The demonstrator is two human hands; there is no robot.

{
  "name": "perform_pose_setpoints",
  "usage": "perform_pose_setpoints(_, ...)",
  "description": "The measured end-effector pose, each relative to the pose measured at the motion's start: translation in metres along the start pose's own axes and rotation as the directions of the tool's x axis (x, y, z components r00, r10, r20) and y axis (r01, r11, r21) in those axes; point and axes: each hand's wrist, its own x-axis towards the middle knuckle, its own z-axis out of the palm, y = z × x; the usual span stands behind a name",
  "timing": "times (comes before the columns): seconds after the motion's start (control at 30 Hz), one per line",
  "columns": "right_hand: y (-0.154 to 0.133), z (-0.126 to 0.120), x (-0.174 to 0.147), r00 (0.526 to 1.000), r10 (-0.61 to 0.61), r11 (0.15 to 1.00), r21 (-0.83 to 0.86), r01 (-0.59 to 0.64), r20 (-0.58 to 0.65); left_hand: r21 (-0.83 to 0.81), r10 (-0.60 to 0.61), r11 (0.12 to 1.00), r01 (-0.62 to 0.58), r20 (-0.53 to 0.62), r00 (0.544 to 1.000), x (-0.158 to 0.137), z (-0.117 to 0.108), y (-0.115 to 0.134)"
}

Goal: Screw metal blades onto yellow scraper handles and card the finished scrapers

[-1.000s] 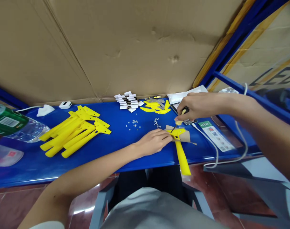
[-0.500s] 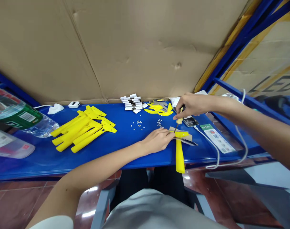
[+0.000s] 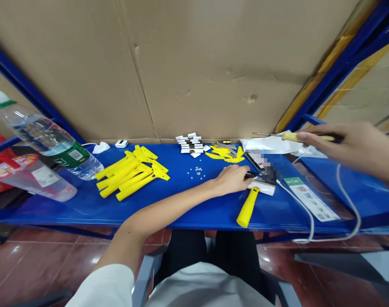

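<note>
Beside left hand (image 3: 232, 180) (fingers curled, grip unclear): yellow scraper (image 3: 248, 207), likely part-assembled. Right hand (image 3: 348, 140) pinches screwdriver (image 3: 288, 136), off work. Left of left hand: bladeless handles (image 3: 126, 174), apparently undone.

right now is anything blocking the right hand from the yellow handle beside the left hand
Nothing visible blocks it: the right hand, with the screwdriver, appears raised above the table. The white cable lies lower, between it and the yellow handle, whose upper end is by the left hand.
</note>
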Motion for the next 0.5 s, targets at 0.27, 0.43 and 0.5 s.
perform_pose_setpoints(0.27,-0.016,0.081,-0.112,0.976,0.175,0.891,0.402,-0.213,0.130,0.073,0.026,0.997,-0.020,-0.078,0.997,-0.014,-0.017,-0.016)
perform_pose_setpoints(0.43,-0.036,0.137,-0.148,0.998,0.063,0.929,0.364,-0.066,0.020,0.145,0.002,0.989,0.037,-0.260,0.966,-0.095,-0.070,-0.065)
perform_pose_setpoints(0.5,-0.040,0.149,-0.150,0.998,0.065,0.959,0.276,-0.056,-0.022,0.166,-0.088,0.973,0.158,-0.365,0.927,-0.136,-0.091,-0.088)
